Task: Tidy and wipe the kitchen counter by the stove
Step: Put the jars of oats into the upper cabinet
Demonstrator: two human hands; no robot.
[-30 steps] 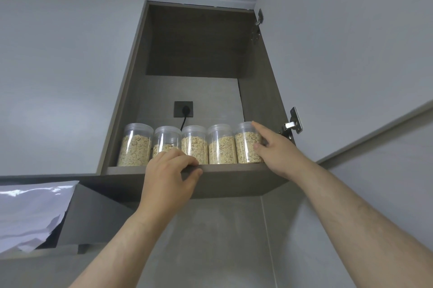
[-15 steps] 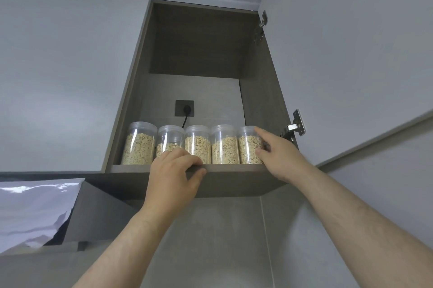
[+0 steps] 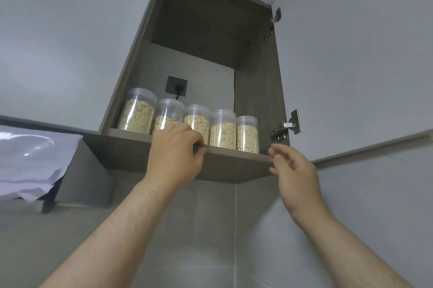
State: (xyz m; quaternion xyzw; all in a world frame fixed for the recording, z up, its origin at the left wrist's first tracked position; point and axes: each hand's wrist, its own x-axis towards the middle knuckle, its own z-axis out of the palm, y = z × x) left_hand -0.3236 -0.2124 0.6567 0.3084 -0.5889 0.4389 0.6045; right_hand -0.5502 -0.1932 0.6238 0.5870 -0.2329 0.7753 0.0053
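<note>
Five clear cylindrical jars (image 3: pixel 222 129) (oat-filled) on matte wood-grain shelf (image 3: pixel 121 154); left hand (image 3: pixel 174 158) grips its edge; right hand (image 3: pixel 295 175) empty, fingers (image 3: pixel 278 160) loosely curled.

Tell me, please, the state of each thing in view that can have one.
Grey wall cabinet door, swung open.
Five clear plastic jars of oat flakes, lidded, upright, in a row.
Black wall socket, plug inserted.
Left hand, grips front edge of brown cabinet shelf.
Right hand, loosely curled, holds nothing.
</note>
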